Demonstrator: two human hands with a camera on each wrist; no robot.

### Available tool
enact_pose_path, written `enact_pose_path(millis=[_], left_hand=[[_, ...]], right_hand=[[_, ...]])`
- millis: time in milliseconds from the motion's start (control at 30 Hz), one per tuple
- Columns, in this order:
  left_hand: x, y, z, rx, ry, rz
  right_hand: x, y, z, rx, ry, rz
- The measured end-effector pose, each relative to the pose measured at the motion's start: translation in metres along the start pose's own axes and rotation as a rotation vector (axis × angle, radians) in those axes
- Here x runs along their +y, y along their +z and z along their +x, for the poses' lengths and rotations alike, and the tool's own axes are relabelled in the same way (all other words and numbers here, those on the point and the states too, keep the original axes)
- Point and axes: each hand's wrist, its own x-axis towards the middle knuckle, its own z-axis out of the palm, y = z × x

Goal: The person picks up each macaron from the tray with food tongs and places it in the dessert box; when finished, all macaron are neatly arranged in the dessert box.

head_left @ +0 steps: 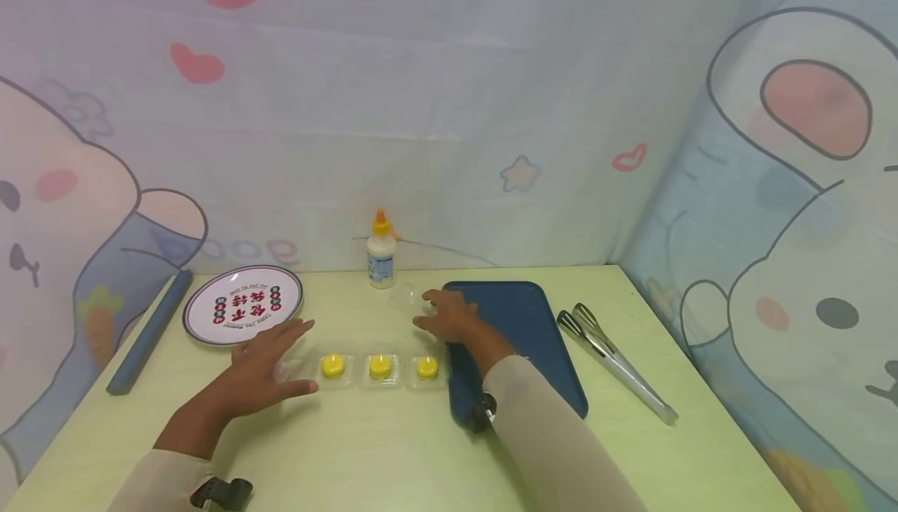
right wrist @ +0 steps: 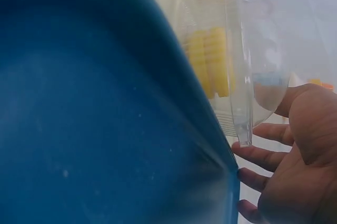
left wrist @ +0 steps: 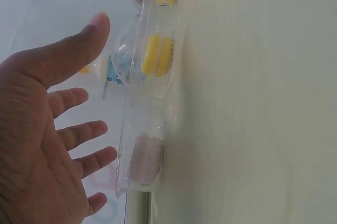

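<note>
Three yellow macarons (head_left: pixel 380 366) sit in a row of clear plastic compartments (head_left: pixel 356 379). At the row's left end, a pale pinkish macaron (left wrist: pixel 147 158) shows in the left wrist view; in the head view my left hand (head_left: pixel 263 372) partly covers it. That hand hovers beside this end, fingers spread and holding nothing. My right hand (head_left: pixel 452 317) is over the tray's left edge, behind the row's right end, fingers loosely extended. In the right wrist view its fingers (right wrist: pixel 263 155) are close to a clear dome; whether they touch it I cannot tell.
A dark blue tray (head_left: pixel 515 313) lies right of the row, with metal tongs (head_left: pixel 624 368) beyond it. A white plate (head_left: pixel 210 325) and a grey-blue bar (head_left: pixel 150 333) are at the left. A glue bottle (head_left: pixel 381 259) stands at the back by the fabric wall.
</note>
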Motion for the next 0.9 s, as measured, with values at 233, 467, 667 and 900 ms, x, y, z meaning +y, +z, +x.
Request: enact_pose_path(millis=[233,467,667,900], left_hand=[[-0.0020,0.0030,0.0018,-0.006,0.005,0.007],[-0.0039,0.0038,0.0015,-0.016,-0.013,0.017],[-0.0034,0.0041,0.0006,-0.009,-0.015,0.039],[-0.0004,0.0040,-0.0001,-0.002,-0.020,0.043]], right_hand=[[0.0001,0.0008,-0.0027,-0.040,0.012,-0.009],[0.0008,0.0033,0.0008,-0.088,0.006,-0.090],[0.0019,0.0032,0.0008,-0.103,0.030,-0.117],[0.0047,-0.0002,-0.0030,-0.089,-0.012,-0.069]])
